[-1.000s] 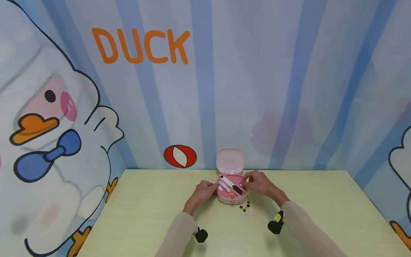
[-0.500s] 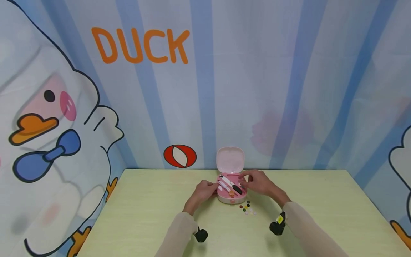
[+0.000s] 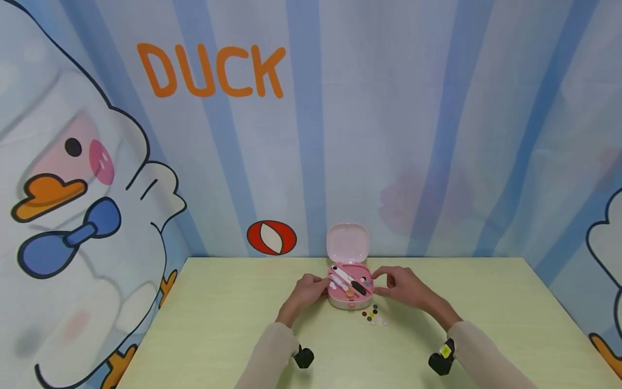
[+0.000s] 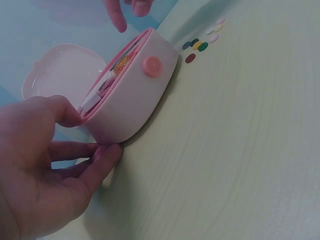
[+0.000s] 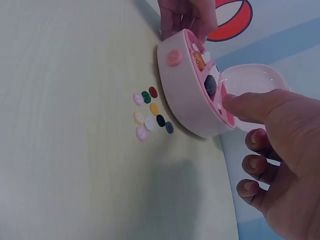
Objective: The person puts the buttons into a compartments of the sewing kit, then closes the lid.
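A pink and white sewing box (image 3: 351,305) stands with its lid (image 3: 347,243) raised at the back of the table. My left hand (image 3: 307,290) holds the box's left end, one fingertip at the rim and others low on the side wall. Inside lie a white tool with a black handle (image 3: 359,287), an orange round piece (image 3: 350,293) and small buttons (image 3: 363,280) in the right compartment. My right hand (image 3: 403,286) is at the box's right rim, thumb and forefinger spread apart with nothing between them; its other fingers are bent in the right wrist view.
Several loose buttons (image 5: 150,112) in red, green, yellow, black, white and pink lie on the pale wooden table (image 3: 233,313) in front of the box. A printed duck curtain (image 3: 389,135) hangs right behind the table's back edge.
My right hand has drawn back from inside the right compartment to the box's right rim, and its fingers have spread. Buttons in that compartment now show. The left hand stays put.
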A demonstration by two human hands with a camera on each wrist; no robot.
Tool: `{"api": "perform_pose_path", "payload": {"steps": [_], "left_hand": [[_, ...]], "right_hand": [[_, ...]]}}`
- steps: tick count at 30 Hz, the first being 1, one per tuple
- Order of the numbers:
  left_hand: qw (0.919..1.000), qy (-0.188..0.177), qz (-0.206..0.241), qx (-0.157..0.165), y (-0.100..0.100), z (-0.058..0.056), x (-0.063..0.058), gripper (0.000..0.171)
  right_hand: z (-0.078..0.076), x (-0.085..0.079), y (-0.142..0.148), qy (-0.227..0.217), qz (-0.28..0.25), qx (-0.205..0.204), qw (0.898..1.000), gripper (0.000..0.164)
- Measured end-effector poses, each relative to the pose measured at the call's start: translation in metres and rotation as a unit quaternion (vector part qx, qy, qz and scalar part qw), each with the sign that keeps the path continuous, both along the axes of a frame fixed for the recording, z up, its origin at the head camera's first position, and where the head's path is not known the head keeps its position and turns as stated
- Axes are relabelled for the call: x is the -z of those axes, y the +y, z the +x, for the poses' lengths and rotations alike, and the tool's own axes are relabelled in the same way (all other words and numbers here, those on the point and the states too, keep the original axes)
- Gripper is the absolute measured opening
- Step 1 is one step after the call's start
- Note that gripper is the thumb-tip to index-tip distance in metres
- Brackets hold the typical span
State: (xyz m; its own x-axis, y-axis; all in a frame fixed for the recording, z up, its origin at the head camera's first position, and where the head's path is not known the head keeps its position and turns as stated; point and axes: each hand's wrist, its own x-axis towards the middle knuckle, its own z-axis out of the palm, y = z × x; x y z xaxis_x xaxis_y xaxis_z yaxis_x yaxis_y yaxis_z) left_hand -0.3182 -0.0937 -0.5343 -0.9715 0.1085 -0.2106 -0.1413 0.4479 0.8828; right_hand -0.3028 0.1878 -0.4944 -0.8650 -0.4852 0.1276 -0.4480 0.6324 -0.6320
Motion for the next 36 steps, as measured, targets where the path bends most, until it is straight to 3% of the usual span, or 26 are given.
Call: {"api": "perform_pose_path", "payload": {"steps": [6,18,36], "left_hand": [[1.0,0.002,0.003,0.0,0.001,0.001,0.0,0.042],[1.0,0.0,-0.001,0.0,-0.001,-0.001,0.002,0.041],[0.9997,-0.002,0.023,0.003,0.0,0.001,-0.001,0.04]], "right_hand": [[0.009,0.013,0.01,0.003,-0.005,-0.006,1.0,0.029],[0.03,0.036,0.016,-0.037,-0.012,-0.017,0.999,0.023],[0.041,0.048,0.02,-0.018,-0.039,-0.033,0.999,0.007]]}}
